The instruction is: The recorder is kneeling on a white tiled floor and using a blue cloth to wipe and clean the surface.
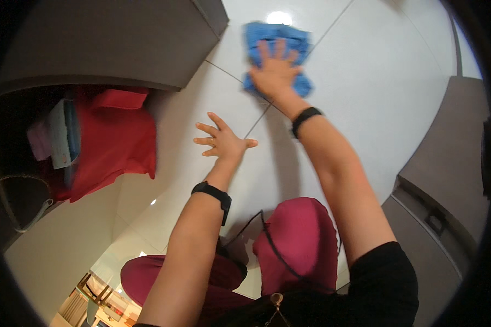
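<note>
A blue cloth (pixel 253 35) lies rumpled on the white tiled floor (pixel 373 82) ahead of me, slightly blurred. My right hand (pixel 276 71) presses flat on top of it with the fingers spread, its arm stretched far forward. Nearer and further left, my left hand (pixel 222 143) is open with the fingers splayed; it holds nothing and appears to rest on the tiles. I wear a black band on each wrist.
On the left, a red bag (pixel 112 144) hangs beneath a dark grey cabinet (pixel 109 43), beside a box-like packet (pixel 64 133). Dark grey furniture (pixel 447 131) stands at the right. A black cord (pixel 275 245) runs across my knee.
</note>
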